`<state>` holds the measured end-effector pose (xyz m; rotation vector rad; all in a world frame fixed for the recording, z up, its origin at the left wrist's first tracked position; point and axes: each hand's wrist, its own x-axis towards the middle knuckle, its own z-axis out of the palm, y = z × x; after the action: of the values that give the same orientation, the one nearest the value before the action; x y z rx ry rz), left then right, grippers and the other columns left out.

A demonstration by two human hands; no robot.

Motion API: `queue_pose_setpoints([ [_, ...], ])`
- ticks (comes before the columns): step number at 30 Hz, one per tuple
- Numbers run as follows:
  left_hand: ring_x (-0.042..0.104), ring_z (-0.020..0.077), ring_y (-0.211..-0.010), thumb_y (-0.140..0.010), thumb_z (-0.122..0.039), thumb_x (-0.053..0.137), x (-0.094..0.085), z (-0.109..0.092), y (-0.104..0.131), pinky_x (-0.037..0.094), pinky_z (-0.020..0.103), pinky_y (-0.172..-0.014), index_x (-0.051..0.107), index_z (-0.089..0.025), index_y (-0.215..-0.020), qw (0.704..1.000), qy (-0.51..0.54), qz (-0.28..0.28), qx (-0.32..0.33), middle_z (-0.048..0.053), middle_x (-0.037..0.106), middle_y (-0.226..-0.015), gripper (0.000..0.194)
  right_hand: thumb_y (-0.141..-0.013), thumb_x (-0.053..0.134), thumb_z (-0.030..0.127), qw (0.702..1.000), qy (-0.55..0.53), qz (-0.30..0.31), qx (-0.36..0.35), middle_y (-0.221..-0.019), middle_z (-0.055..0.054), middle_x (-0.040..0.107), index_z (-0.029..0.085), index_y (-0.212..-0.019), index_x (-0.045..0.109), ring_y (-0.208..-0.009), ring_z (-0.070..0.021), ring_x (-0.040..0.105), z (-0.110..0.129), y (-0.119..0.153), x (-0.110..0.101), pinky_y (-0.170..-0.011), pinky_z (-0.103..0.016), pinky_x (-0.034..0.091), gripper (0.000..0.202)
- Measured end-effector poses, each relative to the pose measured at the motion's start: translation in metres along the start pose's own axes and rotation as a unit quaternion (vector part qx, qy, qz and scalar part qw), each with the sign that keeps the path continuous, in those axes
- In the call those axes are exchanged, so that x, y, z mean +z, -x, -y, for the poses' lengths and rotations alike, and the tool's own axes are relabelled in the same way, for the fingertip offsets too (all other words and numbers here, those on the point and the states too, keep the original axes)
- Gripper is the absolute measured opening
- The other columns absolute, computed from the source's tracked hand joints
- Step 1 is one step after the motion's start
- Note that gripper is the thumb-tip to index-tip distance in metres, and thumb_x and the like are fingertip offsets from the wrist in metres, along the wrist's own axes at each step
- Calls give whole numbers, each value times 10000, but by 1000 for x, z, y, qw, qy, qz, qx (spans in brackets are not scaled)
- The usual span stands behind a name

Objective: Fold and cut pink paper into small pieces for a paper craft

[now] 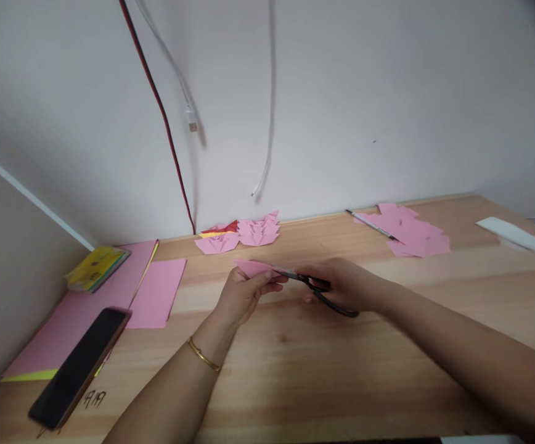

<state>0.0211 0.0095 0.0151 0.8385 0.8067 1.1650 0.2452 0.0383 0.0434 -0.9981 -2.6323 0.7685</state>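
Observation:
Between thumb and fingers, my left hand [248, 292] pinches a folded piece of pink paper [252, 267] above the middle of the table. My right hand [341, 285] grips a pair of black-handled scissors [334, 303], its fingers in and around the loops. The blades reach left to the paper's right end and touch or overlap it; I cannot tell how deep they are in it. Behind my hands, against the wall, lie folded pink paper shapes [258, 231], with a red piece [224, 228] and a bit of yellow among them.
Pink scraps [415, 231] with a pen [371, 224] across them lie at the back right, near a white strip [517, 234]. On the left are pink sheets [156, 296], a yellow packet [96, 268] and a phone [80, 367]. Cables [161, 105] hang down the wall.

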Motion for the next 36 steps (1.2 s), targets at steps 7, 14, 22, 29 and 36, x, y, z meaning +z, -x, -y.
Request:
queue_pose_setpoints([
  [7, 696, 209, -774, -699, -185, 736, -1, 1, 0, 560, 269, -660, 717, -85, -786, 1000, 3, -3, -4, 106, 727, -823, 134, -794, 580, 348, 1000, 22, -4, 7, -660, 8, 603, 250, -1138, 618, -593, -138, 504, 2, 0, -1, -549, -223, 319, 360],
  [14, 692, 201, -757, -692, -181, 736, -1, 0, -1, 557, 276, -654, 720, -94, -779, 1000, -3, -11, 3, 104, 728, -822, 124, -738, 644, 500, 1000, 26, -14, 6, -695, -18, 627, 214, -1171, 604, -617, -160, 531, 1, -1, 2, -553, -235, 326, 521],
  [22, 684, 203, -782, -717, -200, 713, 0, 0, -1, 547, 281, -667, 727, -97, -792, 1000, -27, 4, 9, 114, 729, -834, 128, -727, 647, 540, 1000, 17, -17, -1, -681, -4, 594, 208, -1168, 587, -615, -154, 509, -2, -2, 8, -558, -233, 321, 555],
  [29, 683, 200, -777, -710, -201, 723, 0, 1, 0, 550, 289, -682, 733, -104, -807, 999, -32, 12, 8, 116, 730, -856, 138, -738, 646, 513, 1000, -5, -9, -2, -683, 4, 581, 215, -1169, 585, -616, -145, 502, -1, -3, 7, -566, -229, 329, 527],
  [36, 682, 207, -804, -699, -204, 733, 1, 1, 1, 547, 281, -690, 729, -95, -812, 1000, -24, 6, -5, 123, 728, -857, 158, -799, 589, 449, 1000, -9, 0, 1, -673, 7, 577, 215, -1132, 609, -596, -133, 480, 5, -2, 3, -550, -225, 310, 408],
])
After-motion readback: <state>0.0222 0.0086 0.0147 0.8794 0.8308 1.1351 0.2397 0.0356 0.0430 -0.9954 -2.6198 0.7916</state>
